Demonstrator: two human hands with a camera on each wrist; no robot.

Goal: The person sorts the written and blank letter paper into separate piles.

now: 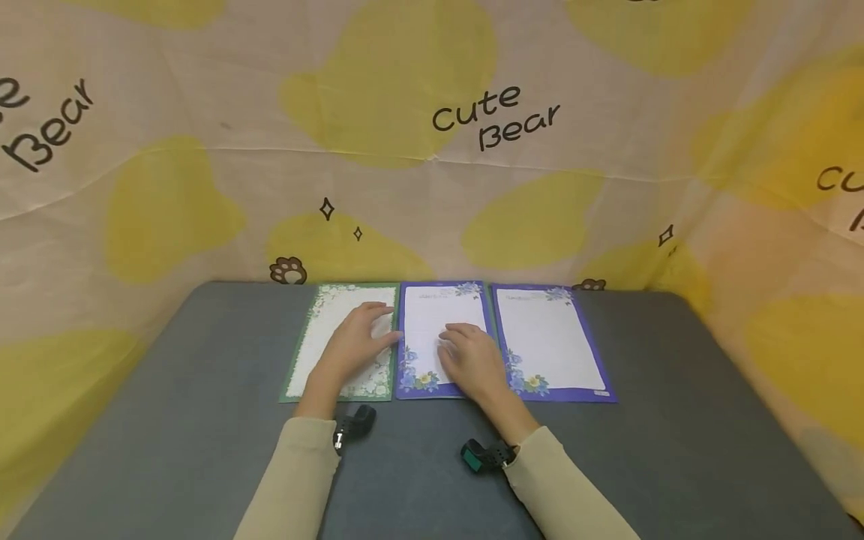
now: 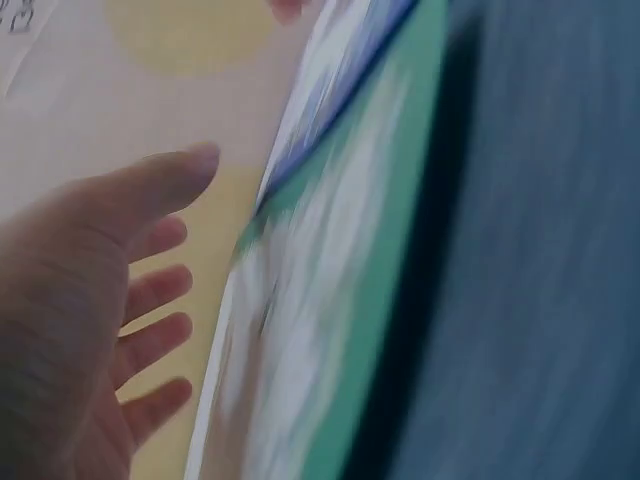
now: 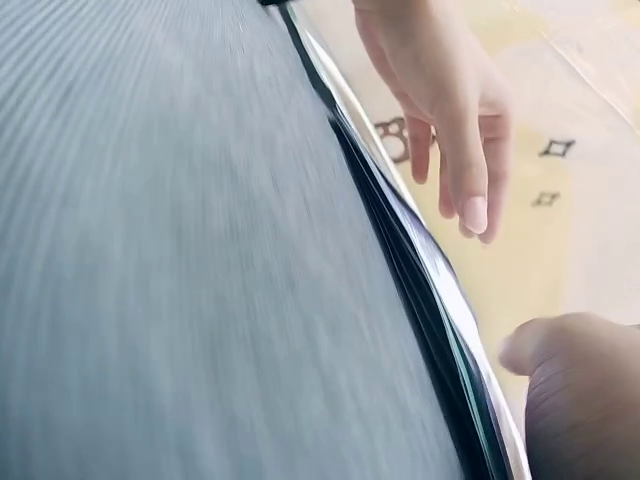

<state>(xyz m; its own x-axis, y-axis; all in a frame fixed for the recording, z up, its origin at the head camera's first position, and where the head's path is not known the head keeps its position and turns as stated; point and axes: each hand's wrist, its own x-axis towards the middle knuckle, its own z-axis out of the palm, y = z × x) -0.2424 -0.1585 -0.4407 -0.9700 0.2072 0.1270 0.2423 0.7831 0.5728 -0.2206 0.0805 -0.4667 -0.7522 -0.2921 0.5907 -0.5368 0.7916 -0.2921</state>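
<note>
Three bordered paper sheets lie side by side. My left hand [image 1: 352, 341] is over the green-bordered sheet [image 1: 317, 352], its thumb tip near the edge beside the middle sheet. In the left wrist view the thumb and fingers [image 2: 165, 340] are spread apart with nothing between them. My right hand [image 1: 475, 364], fingers loosely bent, hovers over the lower right of the middle blue-bordered sheet [image 1: 425, 322] with blue flowers in its corners. Only its thumb [image 3: 575, 370] shows in the right wrist view. A second blue-bordered sheet [image 1: 547, 337] lies to the right.
The sheets lie near the back edge of a dark grey table [image 1: 202, 420]. Behind hangs a cream cloth [image 1: 607, 112] with yellow patches and lettering. Each wrist wears a strapped black device [image 1: 489, 455]. Green edges peek out beneath the blue sheets.
</note>
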